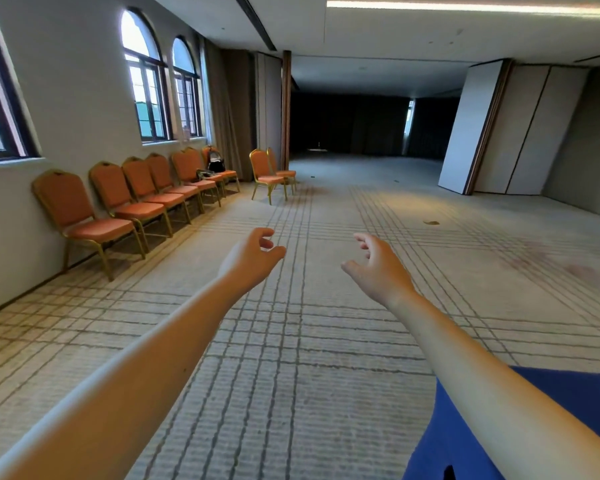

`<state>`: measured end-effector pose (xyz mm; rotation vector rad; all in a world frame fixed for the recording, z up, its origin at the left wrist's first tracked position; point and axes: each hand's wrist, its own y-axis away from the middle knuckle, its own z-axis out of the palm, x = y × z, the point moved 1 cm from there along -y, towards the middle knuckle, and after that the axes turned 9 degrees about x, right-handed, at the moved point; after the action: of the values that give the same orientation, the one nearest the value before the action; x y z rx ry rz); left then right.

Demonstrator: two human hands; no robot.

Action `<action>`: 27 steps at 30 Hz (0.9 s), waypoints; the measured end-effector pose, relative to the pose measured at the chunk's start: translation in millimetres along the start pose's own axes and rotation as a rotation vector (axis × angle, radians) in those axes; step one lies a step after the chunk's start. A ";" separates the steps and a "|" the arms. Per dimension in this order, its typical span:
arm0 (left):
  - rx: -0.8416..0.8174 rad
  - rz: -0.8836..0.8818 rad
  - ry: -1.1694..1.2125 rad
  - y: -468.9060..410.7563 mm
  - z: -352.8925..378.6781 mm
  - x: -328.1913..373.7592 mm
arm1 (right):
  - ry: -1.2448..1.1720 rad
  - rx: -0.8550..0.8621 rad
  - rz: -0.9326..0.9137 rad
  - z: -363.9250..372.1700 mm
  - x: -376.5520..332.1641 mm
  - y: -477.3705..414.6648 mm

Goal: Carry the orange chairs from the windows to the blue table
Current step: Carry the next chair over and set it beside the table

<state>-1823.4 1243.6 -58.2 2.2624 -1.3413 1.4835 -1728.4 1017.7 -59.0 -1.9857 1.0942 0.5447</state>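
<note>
Orange padded seats and backs on thin gold-coloured metal frames make up the row of orange chairs (139, 211), which stands side by side against the pale wall under the arched, dark-framed windows (146, 81), at the left and well apart from the person. A further pair of chairs (269, 174) of the same make stands farther along, out from the wall beside a brown pillar. On the far seats of the row lie dark bags (216, 164), too small to make out. The carpet (291, 341) is a ribbed grey-beige weave crossed by dark grid lines. Both bare forearms reach forward over it: the left hand (253, 256) and the right hand (378, 268) hang in the air with loosely curled fingers and grip nothing. Only a corner of the blue table (451, 441) shows at the lower right, smooth and matt, partly covered by the right forearm and cut off by the frame edge. Pale flat partition panels (520, 133) lean folded at the right, and the room beyond them is too dark to read.
</note>
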 end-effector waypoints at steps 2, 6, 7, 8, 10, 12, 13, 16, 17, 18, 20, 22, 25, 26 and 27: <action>0.008 0.014 0.015 -55.0 16.9 -7.0 | 0.018 0.009 -0.013 18.4 8.8 -52.3; 0.011 0.018 0.027 -156.7 54.6 -22.7 | 0.014 0.041 -0.016 54.2 34.4 -150.0; 0.003 0.011 0.033 -180.4 65.5 -27.2 | 0.016 0.040 -0.009 63.5 42.6 -172.6; -0.006 0.003 0.033 -198.7 74.8 -32.1 | 0.022 0.034 -0.003 71.3 50.3 -190.2; -0.025 -0.008 0.019 -254.1 104.2 -43.9 | 0.025 0.016 0.014 93.8 71.9 -245.3; -0.045 -0.016 0.008 -302.6 130.2 -55.1 | 0.018 0.002 0.024 113.6 91.0 -295.7; -0.054 -0.018 0.006 -327.3 143.3 -60.3 | 0.014 0.001 0.028 123.5 101.4 -322.0; -0.056 -0.024 -0.008 -405.8 182.2 -74.2 | 0.013 -0.002 0.012 152.7 133.2 -403.1; -0.047 -0.034 -0.009 -435.6 196.0 -76.4 | 0.004 -0.013 0.006 162.4 144.0 -433.7; -0.033 -0.051 -0.008 -465.4 209.6 -77.5 | -0.002 -0.031 0.003 170.8 154.7 -465.1; -0.003 -0.086 -0.006 -521.4 233.5 -75.8 | -0.004 -0.070 0.000 184.6 172.2 -526.2; 0.012 -0.089 -0.008 -571.3 256.1 -74.5 | 0.001 -0.081 -0.013 196.3 187.5 -582.0; 0.031 -0.111 -0.010 -643.9 285.5 -80.7 | -0.004 -0.077 -0.015 222.0 206.4 -664.4; 0.028 -0.125 -0.013 -667.4 295.2 -85.9 | -0.007 -0.089 -0.014 233.4 212.2 -689.8; 0.026 -0.134 -0.015 -687.7 303.4 -91.4 | -0.011 -0.107 -0.014 244.4 217.5 -711.1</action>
<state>-1131.7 1551.5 -49.0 2.3329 -1.1553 1.4504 -1010.5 1329.5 -45.1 -2.0782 1.0636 0.6174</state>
